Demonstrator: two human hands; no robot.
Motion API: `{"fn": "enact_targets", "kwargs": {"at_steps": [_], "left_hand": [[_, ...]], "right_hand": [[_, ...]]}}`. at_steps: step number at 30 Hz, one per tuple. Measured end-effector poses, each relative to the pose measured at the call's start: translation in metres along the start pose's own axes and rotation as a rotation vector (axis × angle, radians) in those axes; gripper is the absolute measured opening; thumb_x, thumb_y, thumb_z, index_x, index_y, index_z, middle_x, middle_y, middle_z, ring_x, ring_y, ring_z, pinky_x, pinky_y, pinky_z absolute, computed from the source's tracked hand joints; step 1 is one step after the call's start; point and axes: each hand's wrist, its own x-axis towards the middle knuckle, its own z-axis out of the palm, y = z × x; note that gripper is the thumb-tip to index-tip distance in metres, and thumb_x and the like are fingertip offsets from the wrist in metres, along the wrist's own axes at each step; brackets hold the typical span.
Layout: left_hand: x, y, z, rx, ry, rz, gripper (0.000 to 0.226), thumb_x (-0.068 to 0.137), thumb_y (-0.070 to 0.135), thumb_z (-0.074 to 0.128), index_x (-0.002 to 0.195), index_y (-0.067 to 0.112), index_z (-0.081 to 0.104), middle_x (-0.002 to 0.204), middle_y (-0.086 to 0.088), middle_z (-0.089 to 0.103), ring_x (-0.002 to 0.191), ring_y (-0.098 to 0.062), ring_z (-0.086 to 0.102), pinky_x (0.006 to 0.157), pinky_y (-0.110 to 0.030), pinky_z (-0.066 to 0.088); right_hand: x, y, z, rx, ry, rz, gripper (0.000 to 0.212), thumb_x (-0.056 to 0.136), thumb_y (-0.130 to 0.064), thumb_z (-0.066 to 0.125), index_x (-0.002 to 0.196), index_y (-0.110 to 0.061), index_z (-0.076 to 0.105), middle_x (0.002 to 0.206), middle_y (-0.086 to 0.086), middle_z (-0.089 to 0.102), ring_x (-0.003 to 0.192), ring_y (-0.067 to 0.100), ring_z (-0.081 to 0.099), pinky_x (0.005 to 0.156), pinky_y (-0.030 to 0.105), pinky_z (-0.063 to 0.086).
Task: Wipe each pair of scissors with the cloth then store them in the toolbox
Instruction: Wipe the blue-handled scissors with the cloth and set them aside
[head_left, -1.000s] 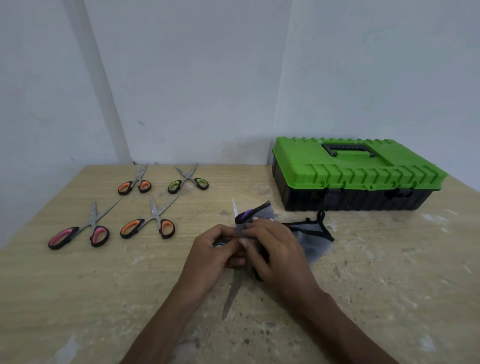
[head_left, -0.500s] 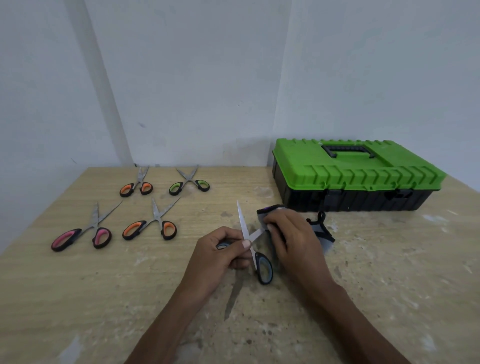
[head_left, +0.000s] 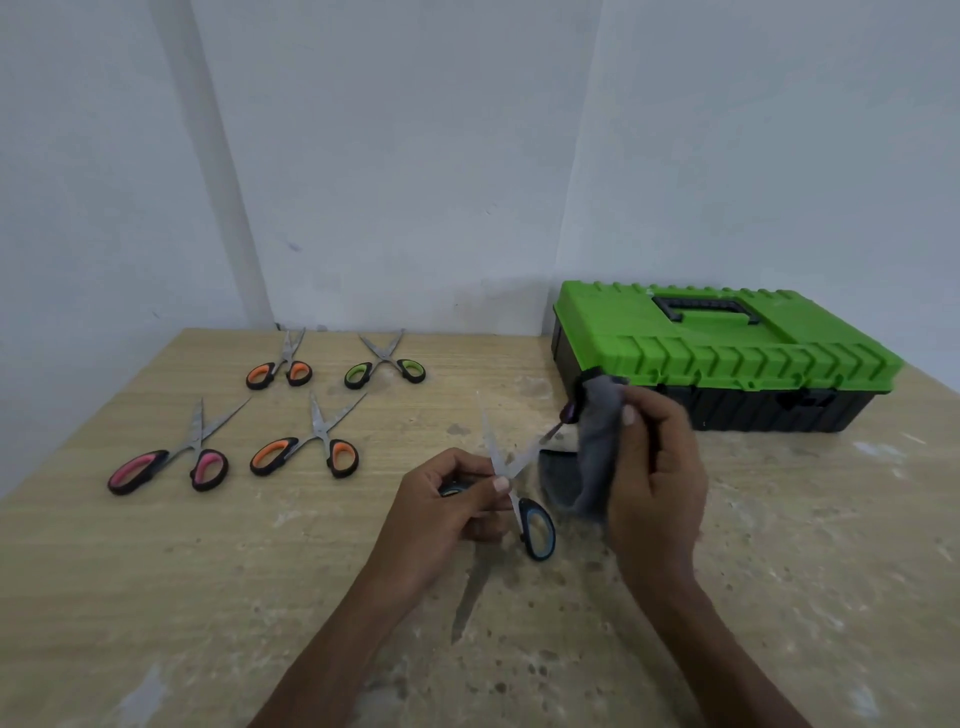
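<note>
My left hand (head_left: 447, 501) pinches the blue-handled scissors (head_left: 535, 527) near their pivot, blades spread and pointing up and away. My right hand (head_left: 657, 478) grips a grey cloth (head_left: 597, 452) with dark trim, lifted just past the tip of the right blade. The green and black toolbox (head_left: 727, 353) stands shut at the back right. Several other scissors lie open on the left: a pink pair (head_left: 166, 462), an orange pair (head_left: 306, 449), a smaller orange pair (head_left: 280, 366) and a green pair (head_left: 384, 364).
The wooden table (head_left: 156, 597) is worn and speckled. White walls stand close behind it, meeting at a corner, with a pale pipe (head_left: 218, 171) running down at the back left.
My right hand has drawn the cloth up and to the right along the blade, off toward its tip. The scissors' blades stand wider apart and more exposed than before.
</note>
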Motion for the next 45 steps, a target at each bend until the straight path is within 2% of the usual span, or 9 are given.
{"fn": "enact_targets", "kwargs": {"at_steps": [4, 6, 9, 11, 17, 23, 33, 40, 45], "left_hand": [[-0.002, -0.001, 0.003, 0.042, -0.006, 0.042, 0.009, 0.09, 0.005, 0.073, 0.096, -0.002, 0.072, 0.084, -0.014, 0.075, 0.072, -0.024, 0.074, 0.067, -0.035, 0.064], [-0.001, -0.003, 0.002, 0.062, -0.007, 0.055, 0.008, 0.09, 0.006, 0.073, 0.097, 0.002, 0.074, 0.089, -0.014, 0.076, 0.081, -0.027, 0.076, 0.07, -0.034, 0.063], [0.001, -0.004, 0.0, 0.035, 0.005, 0.044, 0.008, 0.089, 0.005, 0.074, 0.097, 0.003, 0.076, 0.09, -0.014, 0.077, 0.082, -0.028, 0.077, 0.071, -0.031, 0.063], [0.001, -0.006, 0.0, 0.033, 0.018, 0.04, 0.008, 0.09, 0.004, 0.073, 0.096, 0.003, 0.076, 0.087, -0.011, 0.078, 0.079, -0.025, 0.077, 0.071, -0.027, 0.062], [0.0, -0.006, -0.002, -0.034, 0.011, 0.012, 0.018, 0.089, -0.004, 0.071, 0.106, 0.002, 0.075, 0.094, -0.015, 0.078, 0.09, -0.026, 0.077, 0.077, -0.025, 0.062], [0.001, -0.006, -0.003, -0.034, -0.051, -0.011, 0.026, 0.09, -0.009, 0.066, 0.108, 0.007, 0.075, 0.101, -0.009, 0.08, 0.097, -0.023, 0.077, 0.083, -0.027, 0.062], [0.009, -0.008, -0.008, -0.086, -0.059, -0.048, 0.026, 0.097, -0.008, 0.055, 0.113, 0.0, 0.073, 0.112, -0.021, 0.075, 0.101, -0.032, 0.075, 0.093, -0.04, 0.06], [0.007, -0.006, -0.006, -0.102, -0.079, -0.074, 0.029, 0.1, -0.007, 0.049, 0.111, 0.004, 0.073, 0.112, -0.019, 0.076, 0.104, -0.033, 0.074, 0.086, -0.034, 0.062], [0.006, -0.003, -0.007, -0.071, -0.08, -0.069, 0.027, 0.101, -0.002, 0.05, 0.11, 0.001, 0.075, 0.11, -0.022, 0.075, 0.101, -0.031, 0.074, 0.085, -0.035, 0.062]], "right_hand": [[-0.023, 0.0, 0.032, -0.135, -0.482, -0.104, 0.036, 0.101, -0.021, 0.045, 0.134, -0.013, 0.061, 0.129, -0.001, 0.063, 0.119, 0.001, 0.056, 0.096, 0.009, 0.041], [-0.029, 0.012, 0.04, -0.24, -0.581, -0.241, 0.046, 0.096, -0.023, 0.042, 0.134, -0.008, 0.061, 0.136, 0.007, 0.06, 0.129, 0.015, 0.054, 0.107, 0.021, 0.042], [-0.025, 0.027, 0.038, -0.357, -0.53, -0.345, 0.042, 0.093, -0.025, 0.045, 0.125, -0.012, 0.069, 0.13, 0.004, 0.067, 0.129, 0.02, 0.056, 0.11, 0.047, 0.041], [-0.024, 0.032, 0.033, -0.443, -0.513, -0.379, 0.038, 0.093, -0.031, 0.046, 0.121, -0.023, 0.072, 0.126, -0.007, 0.069, 0.127, 0.012, 0.058, 0.108, 0.051, 0.031], [-0.021, 0.035, 0.019, -0.439, -0.566, -0.402, 0.03, 0.092, -0.033, 0.049, 0.109, -0.032, 0.074, 0.121, -0.016, 0.069, 0.125, 0.008, 0.056, 0.104, 0.041, 0.026], [-0.019, 0.036, 0.01, -0.436, -0.637, -0.431, 0.024, 0.094, -0.035, 0.054, 0.106, -0.031, 0.075, 0.12, -0.016, 0.067, 0.115, 0.01, 0.055, 0.093, 0.036, 0.037], [-0.016, 0.035, 0.001, -0.377, -0.639, -0.34, 0.023, 0.093, -0.024, 0.057, 0.105, -0.022, 0.076, 0.1, -0.01, 0.066, 0.092, 0.009, 0.057, 0.072, 0.035, 0.052], [-0.027, 0.025, 0.008, -0.38, -0.661, -0.395, 0.025, 0.09, -0.022, 0.059, 0.109, -0.024, 0.076, 0.1, -0.01, 0.067, 0.09, 0.011, 0.059, 0.071, 0.033, 0.05], [-0.024, 0.022, 0.008, -0.394, -0.669, -0.355, 0.018, 0.082, -0.018, 0.061, 0.09, -0.025, 0.076, 0.087, -0.012, 0.059, 0.081, 0.009, 0.05, 0.067, 0.034, 0.046]]}}
